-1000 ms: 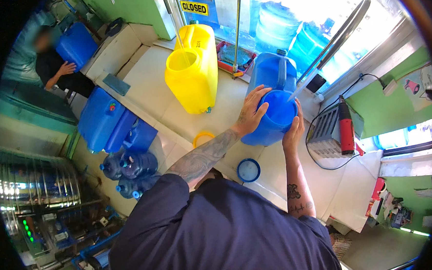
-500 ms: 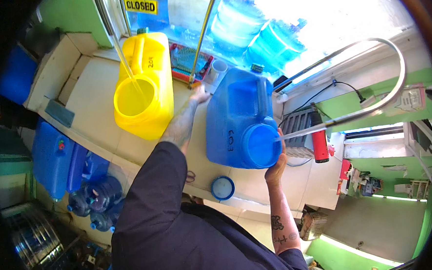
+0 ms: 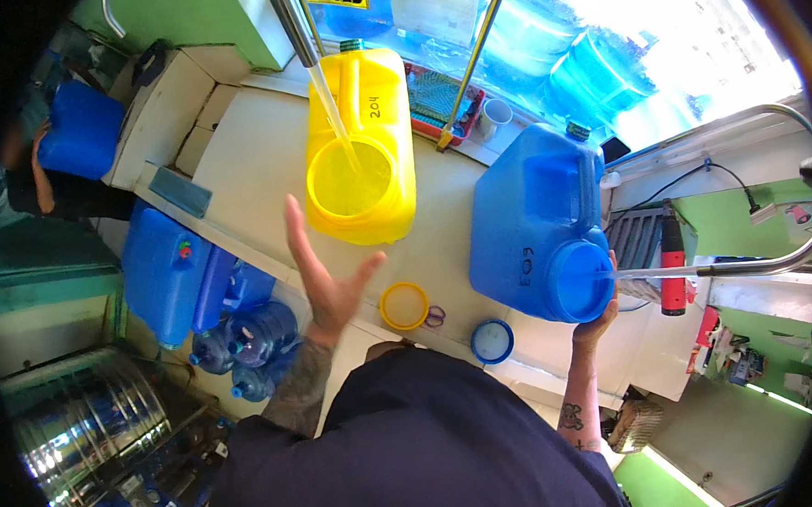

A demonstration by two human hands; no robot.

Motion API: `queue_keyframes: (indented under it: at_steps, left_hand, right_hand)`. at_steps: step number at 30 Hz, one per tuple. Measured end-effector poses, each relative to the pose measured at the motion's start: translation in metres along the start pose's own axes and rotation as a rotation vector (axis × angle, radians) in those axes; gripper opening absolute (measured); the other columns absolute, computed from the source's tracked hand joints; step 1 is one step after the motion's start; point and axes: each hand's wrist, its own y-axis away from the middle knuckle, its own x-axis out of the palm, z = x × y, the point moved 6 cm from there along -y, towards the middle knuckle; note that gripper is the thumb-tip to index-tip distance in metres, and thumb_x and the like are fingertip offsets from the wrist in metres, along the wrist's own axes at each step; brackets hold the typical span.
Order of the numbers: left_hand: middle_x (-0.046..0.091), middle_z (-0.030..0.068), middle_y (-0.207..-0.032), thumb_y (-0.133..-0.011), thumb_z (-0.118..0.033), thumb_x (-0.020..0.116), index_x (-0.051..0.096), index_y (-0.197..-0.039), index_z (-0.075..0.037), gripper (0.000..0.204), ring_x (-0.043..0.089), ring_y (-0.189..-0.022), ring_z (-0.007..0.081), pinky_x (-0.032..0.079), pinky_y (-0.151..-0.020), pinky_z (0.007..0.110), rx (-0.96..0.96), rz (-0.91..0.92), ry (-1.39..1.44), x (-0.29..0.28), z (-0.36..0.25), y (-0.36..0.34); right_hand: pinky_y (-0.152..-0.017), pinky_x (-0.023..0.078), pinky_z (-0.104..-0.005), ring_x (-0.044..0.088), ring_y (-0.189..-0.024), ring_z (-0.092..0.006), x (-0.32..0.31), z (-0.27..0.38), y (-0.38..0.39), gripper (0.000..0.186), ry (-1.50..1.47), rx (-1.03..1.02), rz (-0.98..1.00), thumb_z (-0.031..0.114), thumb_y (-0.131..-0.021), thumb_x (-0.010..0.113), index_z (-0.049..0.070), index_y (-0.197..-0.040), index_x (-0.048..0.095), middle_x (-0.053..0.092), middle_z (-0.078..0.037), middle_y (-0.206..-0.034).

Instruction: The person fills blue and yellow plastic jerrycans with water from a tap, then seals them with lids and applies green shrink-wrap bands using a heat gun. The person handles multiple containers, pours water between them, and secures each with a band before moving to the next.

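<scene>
My left hand [image 3: 325, 290] is raised, fingers spread and holding nothing, just in front of the yellow jerrycan [image 3: 358, 118]. A clear stream from a steel spout [image 3: 295, 25] runs into that can's wide mouth. My right hand [image 3: 593, 326] grips the blue jerrycan [image 3: 514, 211] at its wide mouth, partly hidden by it; a curved steel pipe [image 3: 756, 267] with a clear stream reaches that mouth. A yellow lid [image 3: 404, 305], purple scissors [image 3: 435, 315] and a blue lid [image 3: 491, 341] lie on the tiled counter [image 3: 246, 170] between my arms.
At left a person [image 3: 42, 185] holds a blue container [image 3: 85, 128], above more blue containers [image 3: 159, 276] and several water jugs [image 3: 254, 335]. A steel tank [image 3: 85, 436] stands lower left. Behind are a red tray [image 3: 425, 96] and white mug [image 3: 493, 118]. A red-and-black tool [image 3: 671, 258] sits at right.
My left hand left the blue jerrycan's mouth, reached the back rod by half a second ago, and is now drawn back, fingers spread. My right hand stays on the blue jerrycan. The view has shifted.
</scene>
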Motion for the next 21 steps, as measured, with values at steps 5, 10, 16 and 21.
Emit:
queue_keyframes:
  at_steps: [5, 10, 16, 21]
  left_hand:
    - [0.034, 0.0237, -0.158, -0.079, -0.050, 0.088, 0.022, -0.160, -0.002, 0.114, 0.037, -0.144, 0.0414, 0.032, -0.120, 0.052, 0.145, 0.036, 0.031, 0.030, 0.042, -0.046]
    - [0.038, 0.0229, -0.154, -0.080, -0.048, 0.088, 0.026, -0.159, -0.001, 0.111, 0.039, -0.143, 0.0398, 0.033, -0.120, 0.049, 0.089, -0.028, 0.033, 0.035, 0.058, -0.034]
    - [0.038, 0.0205, -0.154, -0.083, -0.044, 0.086, 0.028, -0.158, 0.001, 0.104, 0.040, -0.143, 0.0360, 0.032, -0.120, 0.046, 0.073, -0.013, 0.175, 0.041, 0.067, -0.039]
    - [0.032, 0.0219, -0.160, -0.098, -0.044, 0.069, 0.026, -0.158, 0.001, 0.086, 0.034, -0.148, 0.0350, 0.027, -0.123, 0.047, -0.033, -0.015, 0.254, 0.031, 0.040, -0.037]
  right_hand:
    - [-0.122, 0.030, -0.0454, 0.037, -0.149, -0.0308, -0.002, -0.001, 0.001, 0.090, -0.005, -0.011, -0.012, 0.069, -0.100, 0.031, -0.002, -0.153, 0.044, 0.036, -0.017, -0.164]
    - [-0.123, 0.028, -0.0438, 0.039, -0.148, -0.0301, -0.008, 0.000, 0.003, 0.085, 0.076, -0.056, -0.013, 0.065, -0.102, 0.032, -0.004, -0.151, 0.046, 0.041, -0.017, -0.161]
    - [-0.121, 0.031, -0.0448, 0.045, -0.143, -0.0333, 0.001, 0.005, -0.002, 0.080, 0.094, -0.157, 0.024, 0.060, -0.106, 0.032, -0.006, -0.145, 0.052, 0.050, -0.023, -0.153]
    - [-0.120, 0.033, -0.0440, 0.044, -0.145, -0.0374, 0.003, 0.037, 0.001, 0.072, 0.239, -0.221, 0.049, 0.053, -0.109, 0.028, -0.004, -0.143, 0.055, 0.052, -0.024, -0.152]
